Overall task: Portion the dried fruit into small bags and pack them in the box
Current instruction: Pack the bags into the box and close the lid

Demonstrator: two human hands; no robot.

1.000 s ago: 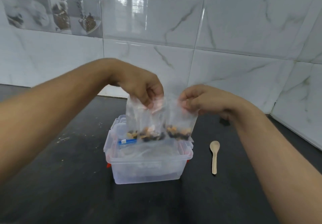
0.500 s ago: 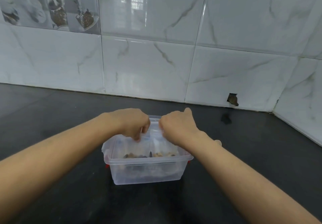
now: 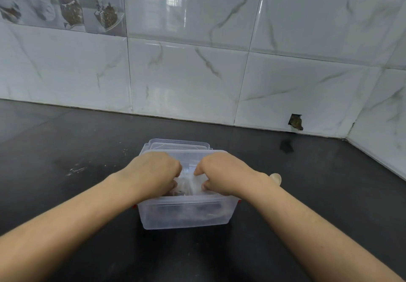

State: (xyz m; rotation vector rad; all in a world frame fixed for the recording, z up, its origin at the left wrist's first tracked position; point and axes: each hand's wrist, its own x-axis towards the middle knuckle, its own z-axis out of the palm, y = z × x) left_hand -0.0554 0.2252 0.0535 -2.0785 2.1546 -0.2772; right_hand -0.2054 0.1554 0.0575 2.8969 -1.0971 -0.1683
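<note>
- Both hands down inside the clear plastic box (image 3: 186, 213), which sits on the black bench (image 3: 66, 172) out from the tiled back wall (image 3: 186, 73).
- Left hand (image 3: 153, 174) knuckles up, fingers curled under, pressing on small bags (image 3: 186, 185) in the box; whether it pinches a bag, cannot tell.
- Right hand (image 3: 222, 174) same pose, fingers (image 3: 198, 170) bent down against the bag plastic; actual grip hidden, cannot tell.
- Bags lie low in the box between the two hands, dark dried fruit (image 3: 180, 191) just visible.
- Clear lid (image 3: 178, 144) just behind the box, touching it.
- Wooden spoon (image 3: 276, 178) on bench right of the box, mostly behind right wrist.
- Chipped hole (image 3: 296, 122) at the wall base toward the back right corner.
</note>
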